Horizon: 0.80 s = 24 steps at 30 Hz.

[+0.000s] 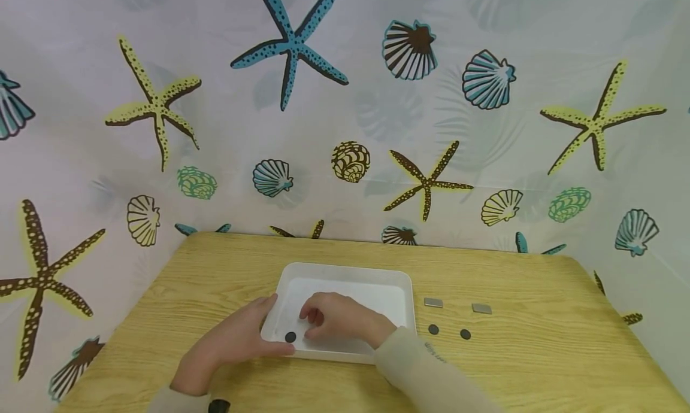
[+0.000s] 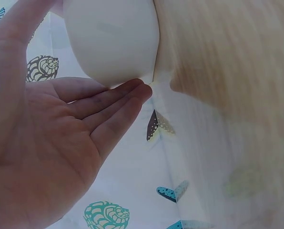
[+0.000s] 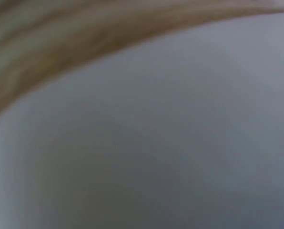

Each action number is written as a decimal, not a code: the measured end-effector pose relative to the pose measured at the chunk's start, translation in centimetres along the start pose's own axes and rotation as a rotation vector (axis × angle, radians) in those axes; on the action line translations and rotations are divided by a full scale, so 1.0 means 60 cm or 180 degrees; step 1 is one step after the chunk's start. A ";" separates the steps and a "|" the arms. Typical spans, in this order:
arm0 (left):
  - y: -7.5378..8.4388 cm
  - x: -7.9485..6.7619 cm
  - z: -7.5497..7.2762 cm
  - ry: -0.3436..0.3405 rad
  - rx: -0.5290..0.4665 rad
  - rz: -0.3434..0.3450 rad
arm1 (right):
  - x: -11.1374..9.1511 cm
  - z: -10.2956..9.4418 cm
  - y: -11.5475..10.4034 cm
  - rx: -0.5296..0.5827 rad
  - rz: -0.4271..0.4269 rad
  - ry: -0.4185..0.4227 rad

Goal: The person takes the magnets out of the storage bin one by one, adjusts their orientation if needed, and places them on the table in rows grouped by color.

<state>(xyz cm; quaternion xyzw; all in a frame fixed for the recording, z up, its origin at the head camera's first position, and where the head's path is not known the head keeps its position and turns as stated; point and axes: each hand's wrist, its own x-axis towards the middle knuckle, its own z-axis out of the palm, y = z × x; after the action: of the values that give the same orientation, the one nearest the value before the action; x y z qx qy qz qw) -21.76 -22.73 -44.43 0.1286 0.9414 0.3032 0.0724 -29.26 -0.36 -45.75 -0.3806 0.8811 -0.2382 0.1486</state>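
Observation:
A white tray [image 1: 345, 273] with raised walls lies on the wooden table. My left hand [image 1: 234, 335] spans its near left corner, with the thumb along the front wall. In the left wrist view, the fairly straight fingers [image 2: 116, 107] touch the outside of the tray [image 2: 116, 40]. Inside the tray, my right hand [image 1: 342, 318] hovers low with bent fingers and a gap between thumb and forefinger. Nothing shows in that gap. Just left of the right thumb, a small black disc [image 1: 290, 337] sits on the tray floor. The right wrist view is blurred, mostly pale grey.
Right of the tray, two small grey rectangular blocks [image 1: 433, 303] lie on the table [image 1: 528, 353], with two more dark discs [image 1: 465, 334] nearer me. Behind and beside the table hangs a white cloth [image 1: 334, 114] printed with starfish and shells.

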 end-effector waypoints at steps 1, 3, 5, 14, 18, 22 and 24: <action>-0.001 0.000 0.000 0.0003 -0.0013 0.0020 | 0.002 0.003 -0.001 0.0024 -0.0018 -0.0010; -0.003 0.000 0.000 0.0008 -0.0032 0.0038 | 0.006 0.009 -0.002 0.0016 -0.0064 -0.0016; -0.004 -0.001 0.000 0.0003 -0.0024 0.0031 | 0.010 0.014 -0.003 -0.0032 -0.0113 -0.0019; -0.002 0.002 -0.004 -0.0057 0.0047 -0.0001 | 0.020 0.026 -0.008 -0.0059 -0.0176 -0.0048; -0.002 0.002 -0.004 -0.0060 0.0039 0.0022 | 0.020 0.029 -0.014 -0.0229 -0.0241 -0.0015; -0.003 0.001 -0.004 -0.0048 0.0017 0.0055 | 0.020 0.031 -0.017 -0.0333 -0.0211 0.0012; -0.004 0.000 -0.003 -0.0046 0.0008 0.0066 | 0.020 0.031 -0.017 -0.0322 -0.0176 -0.0004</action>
<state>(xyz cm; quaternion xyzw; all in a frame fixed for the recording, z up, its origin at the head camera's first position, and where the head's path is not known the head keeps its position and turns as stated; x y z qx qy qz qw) -21.86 -23.01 -44.43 0.1406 0.9399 0.3018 0.0760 -28.60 -2.45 -46.88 -0.4120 0.8811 -0.1972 0.1230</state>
